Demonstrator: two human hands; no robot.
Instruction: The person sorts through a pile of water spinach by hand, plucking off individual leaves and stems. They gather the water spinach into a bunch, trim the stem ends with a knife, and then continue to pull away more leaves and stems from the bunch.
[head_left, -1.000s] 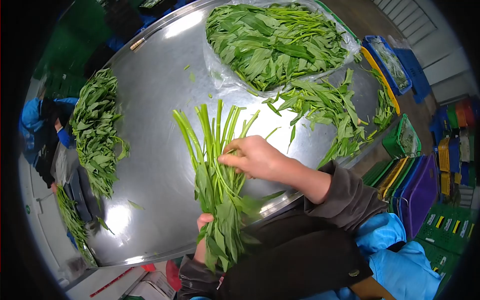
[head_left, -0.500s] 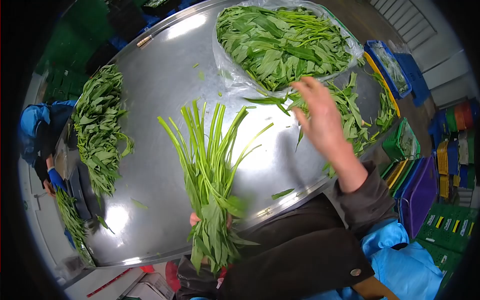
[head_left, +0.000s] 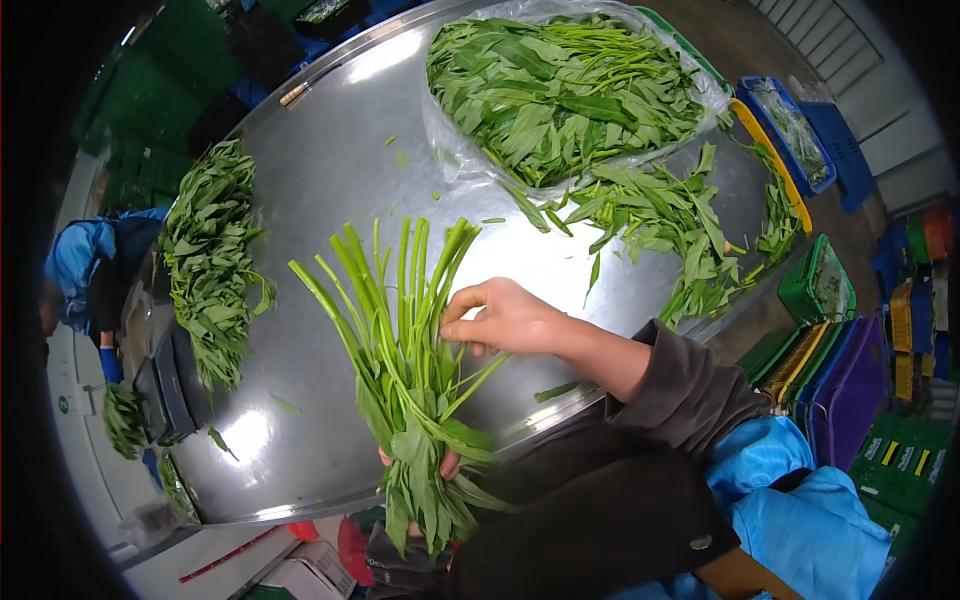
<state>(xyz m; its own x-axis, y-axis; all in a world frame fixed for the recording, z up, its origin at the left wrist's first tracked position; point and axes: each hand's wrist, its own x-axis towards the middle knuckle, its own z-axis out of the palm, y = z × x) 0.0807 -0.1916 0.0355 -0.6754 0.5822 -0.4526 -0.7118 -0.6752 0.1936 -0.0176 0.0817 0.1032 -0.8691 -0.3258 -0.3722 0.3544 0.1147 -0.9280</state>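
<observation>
A bunch of leafy green stems (head_left: 405,350) stands with its cut ends pointing away from me over the metal table's near edge. Wrapped round its leafy lower part is my left hand (head_left: 449,464), mostly hidden by leaves. My right hand (head_left: 495,318) is at the bunch's right side, thumb and fingers pinched together against the stems; what lies between the fingertips is too small to make out. Loose greens (head_left: 660,215) lie beyond my right hand, beside a plastic bag full of greens (head_left: 560,100).
A long pile of greens (head_left: 210,260) lies on the left of the metal table (head_left: 330,180). A knife (head_left: 295,93) rests at the far edge. At the far left a co-worker (head_left: 85,260) in blue holds greens. Crates (head_left: 850,380) stand at the right.
My right hand has moved left and down from the loose greens to the bunch, its fingers closing. My left hand still holds the bunch. The co-worker's gloved hand has shifted.
</observation>
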